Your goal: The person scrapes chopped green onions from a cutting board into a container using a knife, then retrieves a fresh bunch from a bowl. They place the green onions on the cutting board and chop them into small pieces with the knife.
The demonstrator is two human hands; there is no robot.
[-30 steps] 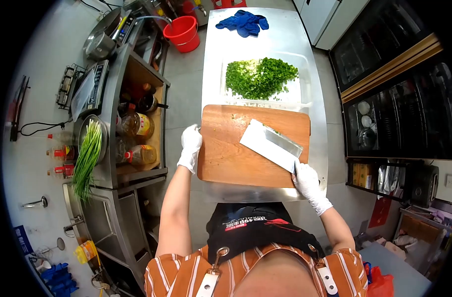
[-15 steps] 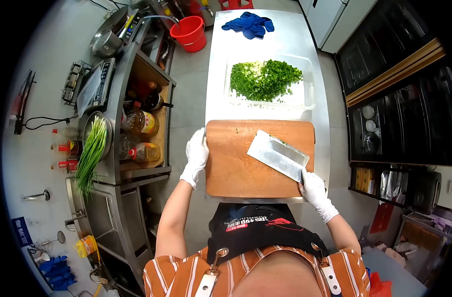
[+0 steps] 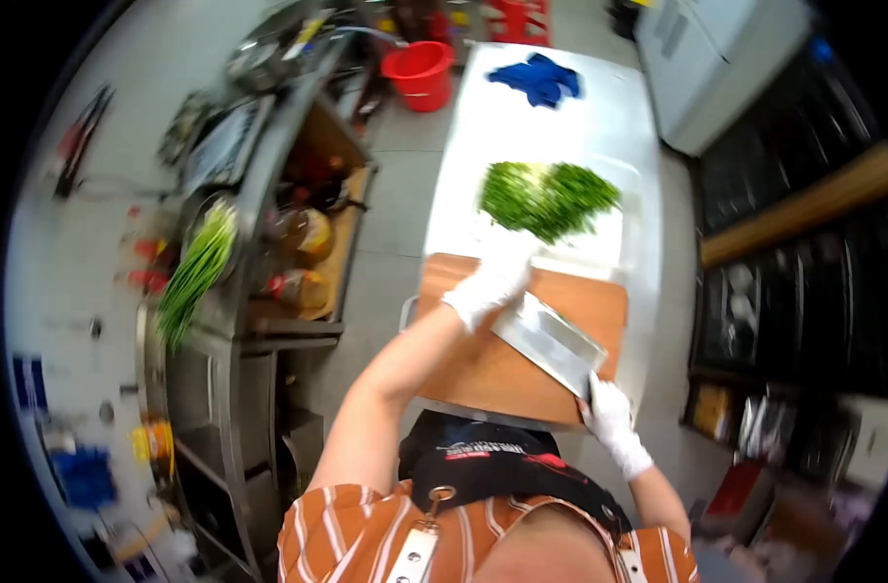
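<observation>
My right hand (image 3: 609,416), in a white glove, grips the handle of a cleaver (image 3: 551,345) at the near right of the wooden cutting board (image 3: 453,374). Its wide blade lies slantwise over the board. Reaching across the far left part of the board is my gloved left hand (image 3: 497,270); motion blurs its fingers. They are near the close edge of a clear plastic tub (image 3: 631,214). Chopped green onions (image 3: 560,199) fill much of that tub, with a paler patch at their far side.
Blue cloth or gloves (image 3: 538,80) lie at the far end of the steel table (image 3: 453,185). A red bucket (image 3: 419,78) stands on the floor at the far left. Whole green onions (image 3: 201,272) hang over a bowl on the left counter, above shelved bottles (image 3: 303,238).
My left hand has left the board's left edge and swung forward and right, toward the tub. The right hand still holds the cleaver on the board. The whole view has shifted and tilted.
</observation>
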